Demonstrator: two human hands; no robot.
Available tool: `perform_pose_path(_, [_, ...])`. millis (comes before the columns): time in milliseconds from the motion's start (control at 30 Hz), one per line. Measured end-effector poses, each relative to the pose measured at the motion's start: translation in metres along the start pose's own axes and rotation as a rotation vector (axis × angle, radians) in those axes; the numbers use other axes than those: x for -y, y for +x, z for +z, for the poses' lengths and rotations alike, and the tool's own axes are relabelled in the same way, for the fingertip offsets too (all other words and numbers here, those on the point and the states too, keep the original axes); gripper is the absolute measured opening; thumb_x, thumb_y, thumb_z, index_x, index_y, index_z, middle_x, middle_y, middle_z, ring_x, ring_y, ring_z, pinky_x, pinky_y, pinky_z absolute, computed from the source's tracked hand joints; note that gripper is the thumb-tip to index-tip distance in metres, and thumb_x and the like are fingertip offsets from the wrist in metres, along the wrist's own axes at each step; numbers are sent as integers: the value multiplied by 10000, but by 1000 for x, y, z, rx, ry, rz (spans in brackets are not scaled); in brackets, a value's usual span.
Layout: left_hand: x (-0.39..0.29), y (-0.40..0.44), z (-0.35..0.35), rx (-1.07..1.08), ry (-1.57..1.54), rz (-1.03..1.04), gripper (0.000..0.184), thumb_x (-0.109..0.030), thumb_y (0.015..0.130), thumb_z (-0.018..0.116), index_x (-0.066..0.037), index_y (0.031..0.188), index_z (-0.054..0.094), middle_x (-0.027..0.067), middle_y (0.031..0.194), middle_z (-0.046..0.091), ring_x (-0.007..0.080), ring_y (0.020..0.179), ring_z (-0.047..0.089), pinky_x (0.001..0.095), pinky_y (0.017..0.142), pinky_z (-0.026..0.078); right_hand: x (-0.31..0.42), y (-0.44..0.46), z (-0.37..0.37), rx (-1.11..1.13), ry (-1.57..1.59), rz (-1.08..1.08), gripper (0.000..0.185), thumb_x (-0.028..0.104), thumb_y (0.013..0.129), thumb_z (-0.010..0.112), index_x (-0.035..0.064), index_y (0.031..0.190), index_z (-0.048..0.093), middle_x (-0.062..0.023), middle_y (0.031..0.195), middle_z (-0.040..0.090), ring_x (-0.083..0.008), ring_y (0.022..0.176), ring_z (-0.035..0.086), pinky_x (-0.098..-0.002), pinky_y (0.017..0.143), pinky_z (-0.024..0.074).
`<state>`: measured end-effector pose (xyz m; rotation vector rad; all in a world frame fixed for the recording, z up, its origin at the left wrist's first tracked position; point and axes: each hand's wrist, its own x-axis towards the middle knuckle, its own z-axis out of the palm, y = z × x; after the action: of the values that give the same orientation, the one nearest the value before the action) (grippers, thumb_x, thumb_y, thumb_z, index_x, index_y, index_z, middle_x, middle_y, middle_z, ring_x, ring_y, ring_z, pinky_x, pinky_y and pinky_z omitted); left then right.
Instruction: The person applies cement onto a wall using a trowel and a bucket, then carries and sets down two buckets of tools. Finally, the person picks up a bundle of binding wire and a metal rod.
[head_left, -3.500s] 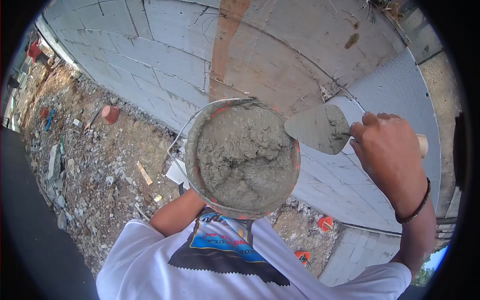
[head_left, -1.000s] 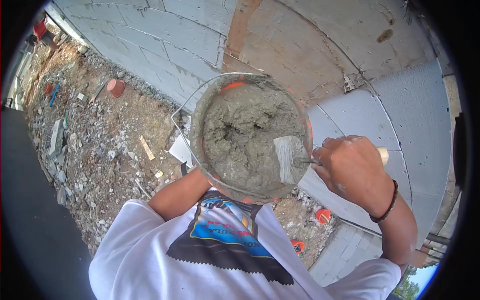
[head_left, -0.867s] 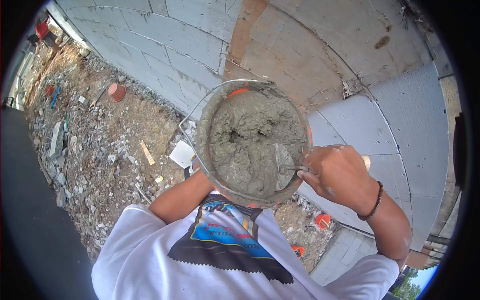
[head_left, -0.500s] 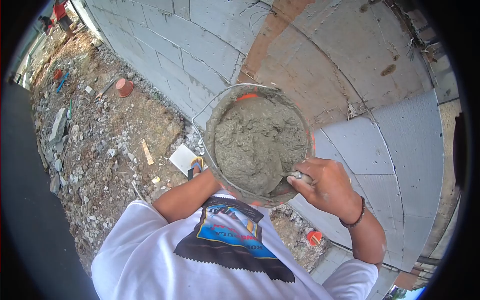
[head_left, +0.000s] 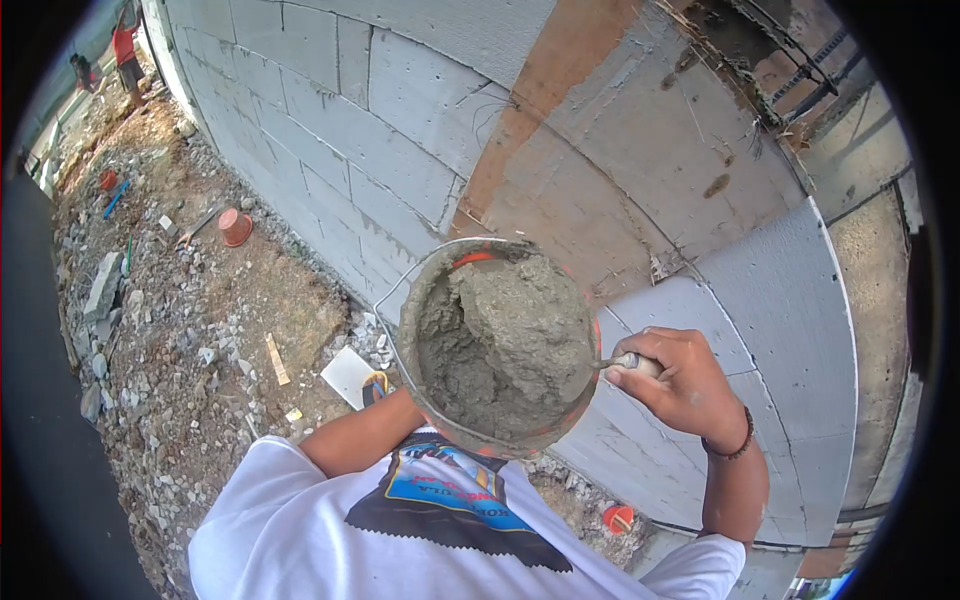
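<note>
Right grip round trowel handle — left grip hidden by bucket, untellable — block wall, rubble around.

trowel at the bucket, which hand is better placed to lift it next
Probably the right hand: it grips the trowel handle beside the bucket. The left forearm disappears behind the bucket, so the left hand is hidden.

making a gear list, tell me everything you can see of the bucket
The bucket is round, plastic-looking, orange where bare, its rim caked grey. Its thin wire handle loops out at the picture's left. Wet-looking grey mortar heaps inside. It is held open side up before the shirt; the left forearm reaches beneath, hand hidden. The trowel's neck crosses the rim; contact unclear.
</note>
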<state>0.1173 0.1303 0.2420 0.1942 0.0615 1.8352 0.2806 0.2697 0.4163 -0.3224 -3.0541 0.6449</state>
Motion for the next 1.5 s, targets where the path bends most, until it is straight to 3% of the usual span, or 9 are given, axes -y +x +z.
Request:
perform_pose_path(267, [8,0,26,327,99,-83,983,-394,767,809,-221,1552,243,75,1559,336,255,1426,354,455,1199,315,46,14,-161,-97,206,73,315,309,921,680,30,779,657,19,629,558,-62,559,533,-224,505,404])
perform_pose_path(667, [11,-9,32,323,96,-111,946,-414,789,777,-223,1551,250,77,1560,336,256,1432,347,455,1202,310,6,95,-226,-467,1106,18,352,353,1036,507,5,1082,536,-16,782,560,-63,574,545,-196,450,519])
perform_pose_path(867, [-5,-10,47,203,-83,-184,714,-502,930,566,-216,1532,310,84,1548,360,250,1439,335,450,1203,305,34,54,-217,-525,848,-60,322,360,1011,559,42,1058,575,2,749,584,-42,587,544,-198,500,506])
perform_pose_path(933, [-4,-21,39,250,-56,-173,668,-526,963,497,-212,1527,324,90,1549,359,250,1441,332,450,1200,308,44,43,-197,-577,356,-26,309,355,996,580,50,1046,596,15,725,573,-58,619,549,-215,569,488])
perform_pose_path(1033, [-9,-29,29,98,-105,-120,668,-528,963,495,-212,1526,325,91,1548,361,250,1439,336,449,1199,311,46,21,-163,-216,-227,74,232,285,929,657,53,938,658,-15,733,615,-126,655,604,-297,630,495])
perform_pose_path(1067, [-10,-31,23,41,-124,-107,668,-529,963,495,-212,1526,326,91,1547,362,251,1438,337,449,1199,311,44,18,-140,-170,-189,75,232,285,929,657,53,938,658,-15,733,615,-126,655,604,-297,630,495])
perform_pose_path(1133, [-9,-27,13,-50,-155,-95,668,-531,962,493,-212,1526,327,91,1546,363,251,1437,339,448,1198,313,44,11,-102,1,-781,17,199,246,857,701,49,860,678,-84,786,671,-204,729,677,-350,656,518])
perform_pose_path(1267, [-1,-15,-1,-149,-186,-102,669,-534,962,491,-212,1525,329,91,1545,366,253,1434,343,447,1196,316,23,16,-46,189,-939,142,141,201,824,686,61,821,696,-125,842,693,-261,820,705,-388,693,534])
perform_pose_path(1500, [6,-5,-15,-219,-195,-83,669,-540,961,487,-212,1523,332,92,1542,370,255,1429,351,445,1192,322,-25,58,64,38,-866,-282,81,134,791,635,71,817,679,-96,795,669,-245,756,687,-366,731,540])
